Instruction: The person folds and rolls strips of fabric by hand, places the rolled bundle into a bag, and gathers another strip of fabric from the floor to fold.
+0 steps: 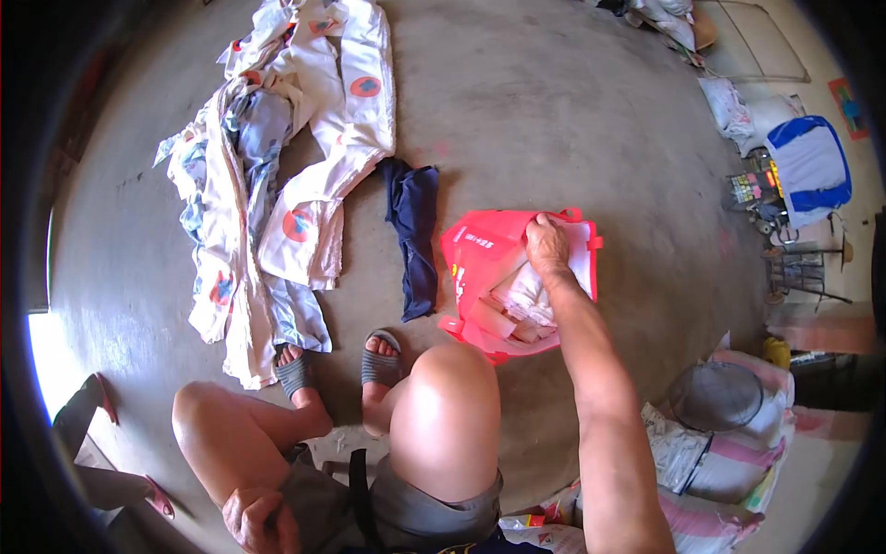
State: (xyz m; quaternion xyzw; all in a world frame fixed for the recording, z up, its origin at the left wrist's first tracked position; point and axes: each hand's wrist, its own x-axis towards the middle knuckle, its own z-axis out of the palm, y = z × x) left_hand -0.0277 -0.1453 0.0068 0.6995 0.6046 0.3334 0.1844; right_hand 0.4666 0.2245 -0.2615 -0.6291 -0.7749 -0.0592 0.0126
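My right hand [547, 245] is closed on the upper rim of a red shopping bag [471, 245], which lies on the floor with its mouth open. Inside the bag are folded white and pinkish cloths [528, 295]. My left hand [258, 522] rests on my thigh with its fingers curled in; nothing shows in it. Left of the bag, a dark blue piece of cloth [415, 240] lies on the floor. Beyond that is a heap of long white fabric strips [314, 166] with red round prints, mixed with bluish patterned cloth [263, 129].
My sandalled feet [383, 360] are between the fabric and the bag. Stuffed sacks [738, 471] and a dark round mesh item [715, 395] stand at the lower right. A blue and white chair-like item [810, 171] is at the far right. Dark furniture legs [83, 406] are at the left.
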